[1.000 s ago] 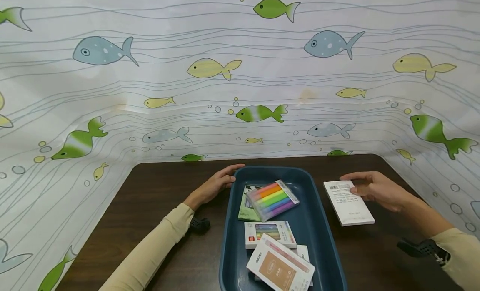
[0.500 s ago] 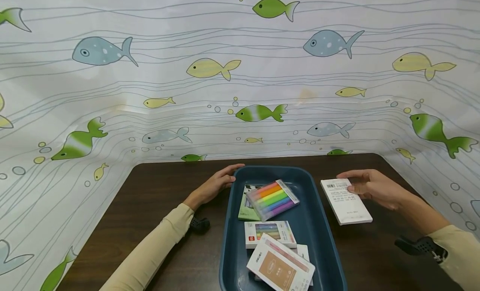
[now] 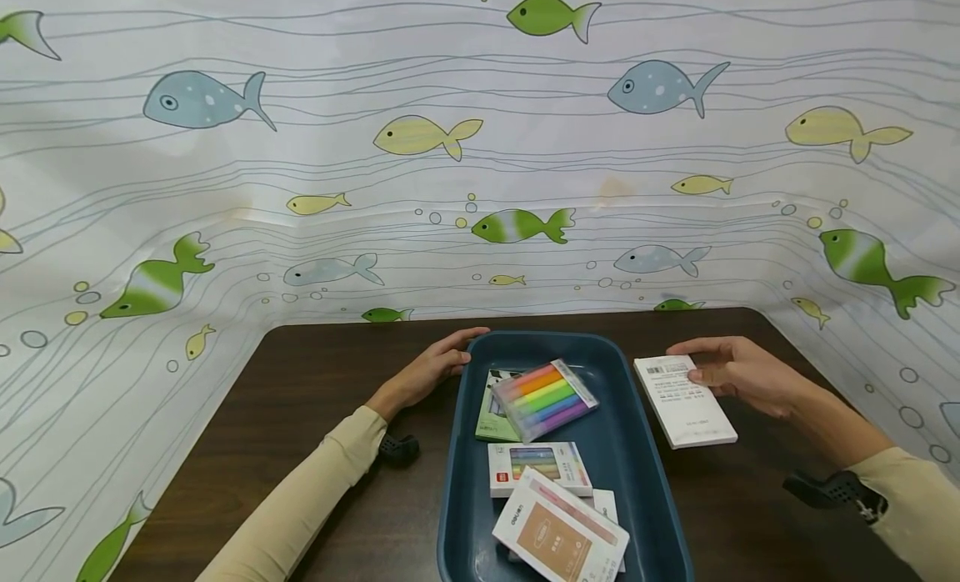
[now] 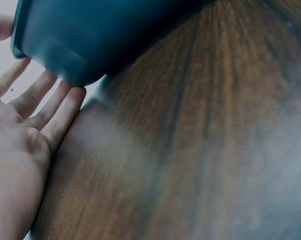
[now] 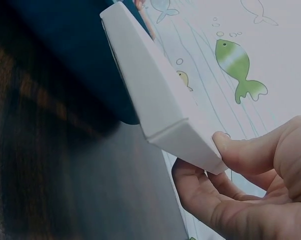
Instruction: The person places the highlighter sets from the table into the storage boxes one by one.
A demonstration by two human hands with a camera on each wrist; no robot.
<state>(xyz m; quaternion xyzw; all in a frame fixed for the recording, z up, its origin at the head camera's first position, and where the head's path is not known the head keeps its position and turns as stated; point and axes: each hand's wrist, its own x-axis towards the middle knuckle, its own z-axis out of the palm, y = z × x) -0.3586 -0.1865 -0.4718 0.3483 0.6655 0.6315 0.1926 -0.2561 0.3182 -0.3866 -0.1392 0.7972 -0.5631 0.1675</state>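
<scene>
Head view showed the right hand [image 3: 738,375] pinching a white box [image 3: 684,400] at its far end, thumb on the printed back, fingers beneath. The box's long axis ran away from the person, barcode end farthest, its near end tilted down toward the dark desk [image 3: 315,415], just right of the blue tray [image 3: 626,449]. The left hand [image 3: 423,372] rested with relaxed fingers against the tray's far left corner, grip on nothing.
</scene>
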